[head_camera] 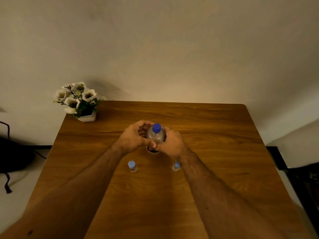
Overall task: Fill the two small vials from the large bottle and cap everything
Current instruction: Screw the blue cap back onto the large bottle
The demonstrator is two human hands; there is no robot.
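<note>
Right vial half behind forearm

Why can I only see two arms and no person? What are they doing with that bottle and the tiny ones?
The camera sits on the person's head and looks down, so you see only their arms, as if through their eyes. There is just this one picture. Both hands, the left hand and the right hand, wrap around a large bottle with a blue cap, standing on a wooden table. Nearer the person stand two small vials, the left vial and the right vial, both with blue caps on; the right one is partly hidden behind the arm. A little pot of white flowers sits in the far left corner.
</note>
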